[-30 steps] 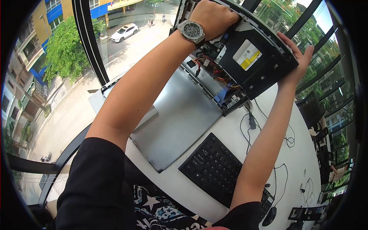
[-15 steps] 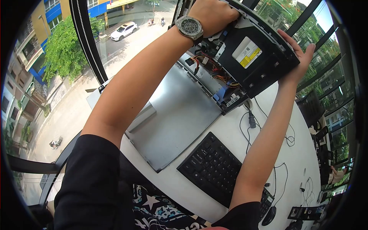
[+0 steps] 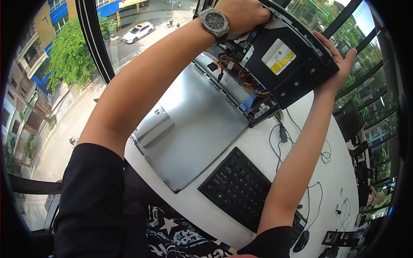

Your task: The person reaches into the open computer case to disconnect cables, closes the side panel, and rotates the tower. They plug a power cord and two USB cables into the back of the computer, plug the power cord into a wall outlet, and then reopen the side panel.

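Ahead of me, an opened desktop computer case (image 3: 245,92) shows cables and a blue plastic part inside. Its black drive section (image 3: 292,79) is tilted up and carries an optical drive label (image 3: 278,56) in white and yellow. My left hand (image 3: 244,15), below a wristwatch, is closed with curled fingers at the upper edge of this section; its fingertips are partly hidden. At the right end, my right hand (image 3: 340,71) grips the section's outer corner, with some fingers behind it and the thumb sticking up. The metal side panel (image 3: 198,137) lies flat beside the case.
A black keyboard (image 3: 236,189) lies in front of the case on the white table (image 3: 331,180). A power cable (image 3: 282,133), thin wires and a black mouse (image 3: 301,242) are to the right. Windows border the table on the left and at the back.
My left forearm and elbow have shifted slightly left and up, uncovering more of the side panel's raised part. Both hands keep their places on the drive section.
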Demonstrator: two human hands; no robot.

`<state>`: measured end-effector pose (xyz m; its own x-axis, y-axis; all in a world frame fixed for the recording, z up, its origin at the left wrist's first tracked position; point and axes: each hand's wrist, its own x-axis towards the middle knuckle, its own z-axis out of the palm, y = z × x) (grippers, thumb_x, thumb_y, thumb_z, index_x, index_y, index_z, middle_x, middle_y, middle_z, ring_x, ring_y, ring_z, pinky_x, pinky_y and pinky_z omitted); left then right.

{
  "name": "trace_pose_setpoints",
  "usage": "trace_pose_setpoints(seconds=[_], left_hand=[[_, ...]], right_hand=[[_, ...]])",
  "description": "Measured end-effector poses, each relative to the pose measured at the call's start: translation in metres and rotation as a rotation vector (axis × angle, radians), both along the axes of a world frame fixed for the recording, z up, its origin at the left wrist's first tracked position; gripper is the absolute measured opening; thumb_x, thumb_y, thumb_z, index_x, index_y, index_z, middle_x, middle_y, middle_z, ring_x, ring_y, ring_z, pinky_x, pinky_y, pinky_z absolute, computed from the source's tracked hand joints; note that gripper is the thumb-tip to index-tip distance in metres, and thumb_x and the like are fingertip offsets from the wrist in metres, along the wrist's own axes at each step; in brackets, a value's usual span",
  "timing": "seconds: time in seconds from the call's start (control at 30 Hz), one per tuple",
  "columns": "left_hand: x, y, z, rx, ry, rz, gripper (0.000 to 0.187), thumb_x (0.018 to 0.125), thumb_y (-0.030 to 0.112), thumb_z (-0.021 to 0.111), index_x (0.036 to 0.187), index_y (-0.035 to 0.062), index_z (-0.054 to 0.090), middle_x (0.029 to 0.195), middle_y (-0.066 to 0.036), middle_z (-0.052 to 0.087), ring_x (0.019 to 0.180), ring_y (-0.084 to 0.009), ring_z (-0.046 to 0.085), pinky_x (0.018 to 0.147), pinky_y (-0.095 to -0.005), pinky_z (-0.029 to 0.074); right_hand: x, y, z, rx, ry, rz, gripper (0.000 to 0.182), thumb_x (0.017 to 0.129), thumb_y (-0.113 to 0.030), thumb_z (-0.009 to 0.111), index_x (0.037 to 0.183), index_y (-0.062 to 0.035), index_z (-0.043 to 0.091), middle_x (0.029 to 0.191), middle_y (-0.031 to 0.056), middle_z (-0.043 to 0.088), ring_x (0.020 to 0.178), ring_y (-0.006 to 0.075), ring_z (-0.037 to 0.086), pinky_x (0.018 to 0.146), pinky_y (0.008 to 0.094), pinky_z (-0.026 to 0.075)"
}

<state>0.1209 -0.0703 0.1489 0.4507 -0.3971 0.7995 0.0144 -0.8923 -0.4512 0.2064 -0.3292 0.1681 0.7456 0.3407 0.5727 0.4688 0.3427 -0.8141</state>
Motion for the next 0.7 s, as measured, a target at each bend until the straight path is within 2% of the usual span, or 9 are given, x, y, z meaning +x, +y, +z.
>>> trace_pose_setpoints(seconds=[0.07,0.27,0.47,0.7], left_hand=[[0.0015,0.0015,0.0003,0.004,-0.094,-0.119,0.016,0.079,0.018,0.065,0.065,0.0122,0.067,0.064,-0.008,0.068,0.065,-0.0243,0.071,0.058,-0.0373,0.056],[-0.0009,0.0019,0.0017,0.01,0.007,-0.034,0.012,0.076,0.016,0.065,0.064,0.0122,0.068,0.065,-0.008,0.068,0.066,-0.0251,0.071,0.058,-0.0375,0.056],[0.0008,0.0042,0.0013,0.047,-0.049,-0.08,0.011,0.074,0.016,0.067,0.063,0.0126,0.067,0.064,-0.008,0.067,0.065,-0.0244,0.071,0.058,-0.038,0.056],[0.0005,0.0025,0.0013,-0.01,0.019,-0.049,0.011,0.075,0.016,0.067,0.065,0.0122,0.067,0.065,-0.008,0.068,0.066,-0.0247,0.071,0.058,-0.0388,0.056]], right_hand=[[-0.0009,0.0004,-0.0003,0.001,0.004,-0.005,0.097,0.1,-0.074,0.021,0.118,0.0056,0.073,0.111,0.0189,0.073,0.099,0.0252,0.067,0.096,0.0274,0.049],[-0.0058,0.0021,0.0005,0.003,0.007,-0.024,0.098,0.1,-0.074,0.02,0.118,0.0064,0.072,0.111,0.019,0.073,0.099,0.0249,0.068,0.095,0.0276,0.051],[-0.0037,0.0016,0.0007,0.001,-0.003,-0.031,0.101,0.099,-0.076,0.017,0.118,0.007,0.072,0.11,0.0187,0.074,0.098,0.0249,0.068,0.094,0.0275,0.052],[-0.0026,0.0012,0.0001,0.003,0.0,-0.004,0.104,0.097,-0.079,0.017,0.12,0.0068,0.071,0.11,0.0186,0.074,0.098,0.0249,0.068,0.094,0.0276,0.052]])
